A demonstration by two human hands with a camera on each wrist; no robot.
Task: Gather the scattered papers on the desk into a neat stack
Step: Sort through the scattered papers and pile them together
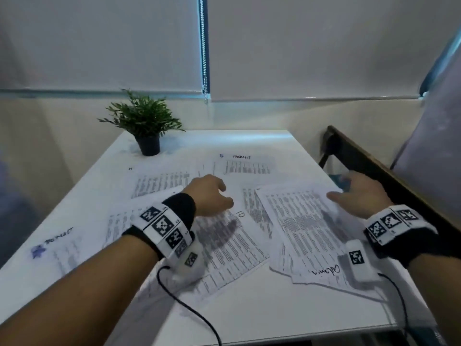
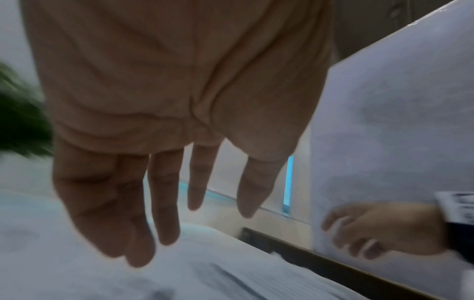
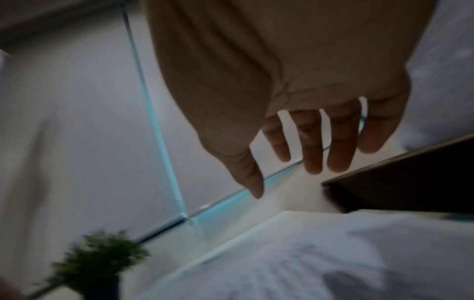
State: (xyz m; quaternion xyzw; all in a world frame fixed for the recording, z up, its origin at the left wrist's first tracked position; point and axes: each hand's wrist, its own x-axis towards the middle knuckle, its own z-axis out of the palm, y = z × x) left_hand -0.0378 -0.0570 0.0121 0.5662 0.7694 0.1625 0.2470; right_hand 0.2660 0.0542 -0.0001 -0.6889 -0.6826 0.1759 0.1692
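Observation:
Several printed papers lie scattered on the white desk [image 1: 249, 308]. A skewed pile [image 1: 306, 228] lies at the right, a sheet marked "10" [image 1: 232, 243] in the middle. A sheet headed "TASKLIST" [image 1: 247, 166] lies farther back and another sheet [image 1: 159, 183] at the back left. A faint sheet [image 1: 62, 248] lies at the near left. My left hand [image 1: 222, 196] hovers over the middle papers, its fingers [image 2: 166, 203] straight and holding nothing. My right hand [image 1: 349, 193] is over the pile's far right corner, its fingers [image 3: 313, 146] spread and holding nothing.
A small potted plant [image 1: 147, 126] stands at the desk's back left corner. A dark wooden rail [image 1: 374, 168] runs along the desk's right edge, with something blue [image 1: 339, 179] just beyond my right hand. Black cables [image 1: 189, 310] trail from both wrists.

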